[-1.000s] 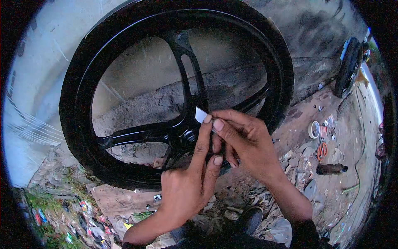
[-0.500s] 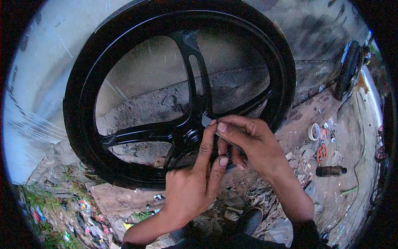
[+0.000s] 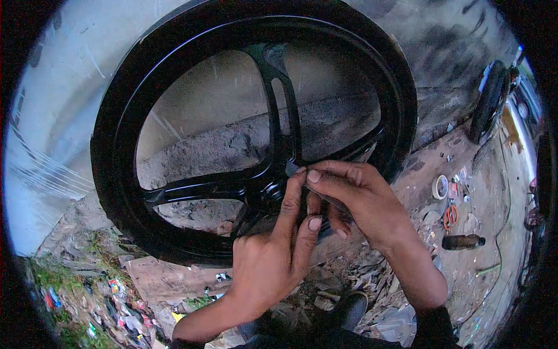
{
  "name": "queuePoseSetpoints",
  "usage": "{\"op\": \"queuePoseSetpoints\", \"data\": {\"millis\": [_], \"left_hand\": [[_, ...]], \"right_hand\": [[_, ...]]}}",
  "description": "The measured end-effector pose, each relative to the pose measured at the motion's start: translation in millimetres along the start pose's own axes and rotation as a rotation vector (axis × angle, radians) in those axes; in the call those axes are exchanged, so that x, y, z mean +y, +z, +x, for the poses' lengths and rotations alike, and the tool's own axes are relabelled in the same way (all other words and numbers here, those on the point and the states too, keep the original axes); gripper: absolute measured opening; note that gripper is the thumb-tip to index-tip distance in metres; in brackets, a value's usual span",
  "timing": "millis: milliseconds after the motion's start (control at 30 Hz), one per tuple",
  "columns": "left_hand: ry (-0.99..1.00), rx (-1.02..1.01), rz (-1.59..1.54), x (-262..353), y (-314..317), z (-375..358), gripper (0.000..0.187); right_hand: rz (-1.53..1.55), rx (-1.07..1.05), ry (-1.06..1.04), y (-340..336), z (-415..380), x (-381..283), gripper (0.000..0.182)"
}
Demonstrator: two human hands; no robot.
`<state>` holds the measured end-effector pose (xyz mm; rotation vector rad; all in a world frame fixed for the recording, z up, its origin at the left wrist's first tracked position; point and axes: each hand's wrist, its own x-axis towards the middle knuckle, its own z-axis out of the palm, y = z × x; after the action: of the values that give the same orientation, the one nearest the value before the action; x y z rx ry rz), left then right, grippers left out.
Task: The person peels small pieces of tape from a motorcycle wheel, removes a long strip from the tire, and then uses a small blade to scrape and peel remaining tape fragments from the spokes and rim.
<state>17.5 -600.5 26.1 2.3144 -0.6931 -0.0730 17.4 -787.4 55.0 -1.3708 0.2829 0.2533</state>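
A small flat grey piece (image 3: 293, 169), perhaps a scrap of sandpaper or tape, is at my fingertips in front of the hub of a glossy black spoked motorcycle wheel (image 3: 200, 192). My right hand (image 3: 360, 200) comes from the right, its thumb and forefinger pinched together at the piece. From below, my left hand (image 3: 270, 259) presses its forefinger tip against the same piece, with the thumb raised and the other fingers folded. The fingers cover the piece's lower part. Behind the hands the wheel stands upright, leaning on a wall.
Right of the wheel, a tape roll (image 3: 440, 187), orange-handled scissors (image 3: 450, 215) and a dark bottle (image 3: 463, 242) lie on the dirty ground. A tyre (image 3: 489, 102) stands farther back. Litter (image 3: 125, 311) and weeds cover the lower left. My shoe (image 3: 353, 308) shows below.
The view has shifted slightly, and the wheel appears a little to the right. Both hands keep nearly the same hold, and the visible tip of the grey piece is tilted differently.
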Motion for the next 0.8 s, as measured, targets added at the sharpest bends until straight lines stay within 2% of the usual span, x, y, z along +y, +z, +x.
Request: {"op": "queuePoseSetpoints", "data": {"millis": [133, 667, 800], "left_hand": [[0.074, 0.074, -0.008, -5, 4, 2, 0.068], [0.046, 0.034, 0.004, 0, 0, 3, 0.068], [0.023, 0.007, 0.043, 1, 0, 2, 0.068]], "right_hand": [[-0.006, 0.0, 0.029, 1, -1, -5, 0.03], [-0.024, 0.031, 0.01, 2, 0, -1, 0.031], [-0.023, 0.015, -0.069, 1, 0, 6, 0.03]]}}
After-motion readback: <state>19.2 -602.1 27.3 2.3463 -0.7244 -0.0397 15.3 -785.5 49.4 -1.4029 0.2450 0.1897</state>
